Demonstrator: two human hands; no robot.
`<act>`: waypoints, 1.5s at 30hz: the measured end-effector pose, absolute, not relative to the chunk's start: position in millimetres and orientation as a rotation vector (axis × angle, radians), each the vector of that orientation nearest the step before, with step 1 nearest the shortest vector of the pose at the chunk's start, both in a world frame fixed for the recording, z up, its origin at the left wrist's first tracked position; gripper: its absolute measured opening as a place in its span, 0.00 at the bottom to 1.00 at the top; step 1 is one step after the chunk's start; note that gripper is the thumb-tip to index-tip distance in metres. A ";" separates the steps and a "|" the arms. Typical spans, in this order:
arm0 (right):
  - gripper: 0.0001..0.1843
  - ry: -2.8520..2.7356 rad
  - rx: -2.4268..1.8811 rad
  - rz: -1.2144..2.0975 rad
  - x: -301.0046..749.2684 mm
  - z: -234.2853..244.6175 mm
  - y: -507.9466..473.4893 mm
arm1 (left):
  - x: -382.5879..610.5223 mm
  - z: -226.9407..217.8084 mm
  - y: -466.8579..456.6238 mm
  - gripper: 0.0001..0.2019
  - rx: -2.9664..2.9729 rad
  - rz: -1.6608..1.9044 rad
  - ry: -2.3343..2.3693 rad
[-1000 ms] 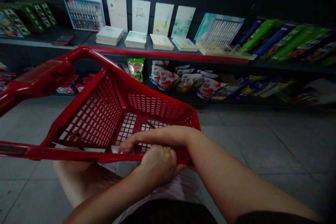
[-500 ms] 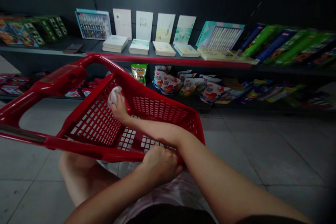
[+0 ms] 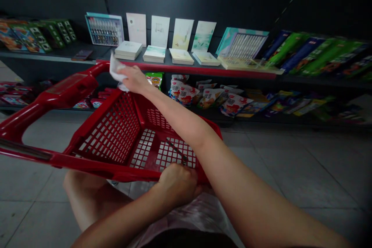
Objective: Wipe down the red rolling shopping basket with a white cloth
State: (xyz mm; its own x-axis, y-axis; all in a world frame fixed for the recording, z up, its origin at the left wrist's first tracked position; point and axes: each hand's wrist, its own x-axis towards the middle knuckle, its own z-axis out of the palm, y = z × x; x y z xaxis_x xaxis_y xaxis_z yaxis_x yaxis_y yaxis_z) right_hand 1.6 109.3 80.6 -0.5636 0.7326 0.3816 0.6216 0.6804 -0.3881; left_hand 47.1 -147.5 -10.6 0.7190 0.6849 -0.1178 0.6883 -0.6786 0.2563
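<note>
A red plastic shopping basket (image 3: 116,139) rests tilted on my lap, its handle (image 3: 52,97) swung out to the left. My left hand (image 3: 177,184) is closed around the basket's near rim. My right hand (image 3: 134,79) reaches across to the basket's far rim, closed on a crumpled white cloth (image 3: 116,70) that it presses against the rim's top edge. The basket's inside looks empty through its grid floor.
A dark shelf unit (image 3: 186,66) runs across in front, with a red front edge. Notebooks (image 3: 154,52) and boxed pen sets (image 3: 104,29) lie on top, snack bags (image 3: 209,95) on the lower shelf. Green and blue boxes (image 3: 316,50) fill the right. Grey tiled floor (image 3: 290,162) lies between.
My right hand has moved from the near rim, up along the inner side wall, to the far rim with the white cloth. My left hand has kept its hold.
</note>
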 end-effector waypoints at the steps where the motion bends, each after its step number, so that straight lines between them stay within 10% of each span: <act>1: 0.16 -2.513 -1.073 0.263 -5.5 82.5 112.4 | 47.3 -10.1 -147.3 0.22 2.630 -0.033 1.087; 14: 0.20 -2.758 0.102 0.070 -28.3 66.0 -47.9 | 55.2 -1.3 -158.6 0.23 2.535 -0.169 1.133; 24: 0.23 -2.507 -0.722 -0.309 -41.0 105.2 136.5 | 56.9 -4.4 -154.0 0.27 2.512 -0.204 1.071; 35: 0.24 -2.665 -0.923 -0.585 28.2 15.4 138.8 | 36.0 -18.2 -147.4 0.27 2.663 -0.015 1.102; 45: 0.19 -2.876 -1.108 -0.110 50.8 -105.0 94.8 | 39.0 -19.6 -142.0 0.27 2.704 0.024 1.088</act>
State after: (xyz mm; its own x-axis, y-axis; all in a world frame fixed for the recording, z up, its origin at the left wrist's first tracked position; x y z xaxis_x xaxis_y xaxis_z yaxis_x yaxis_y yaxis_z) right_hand 50.8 94.8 -105.0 -0.7405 0.6674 0.0792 0.6715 0.7396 0.0455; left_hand 39.0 -142.0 -19.6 0.7248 0.6854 -0.0693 0.6818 -0.6992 0.2151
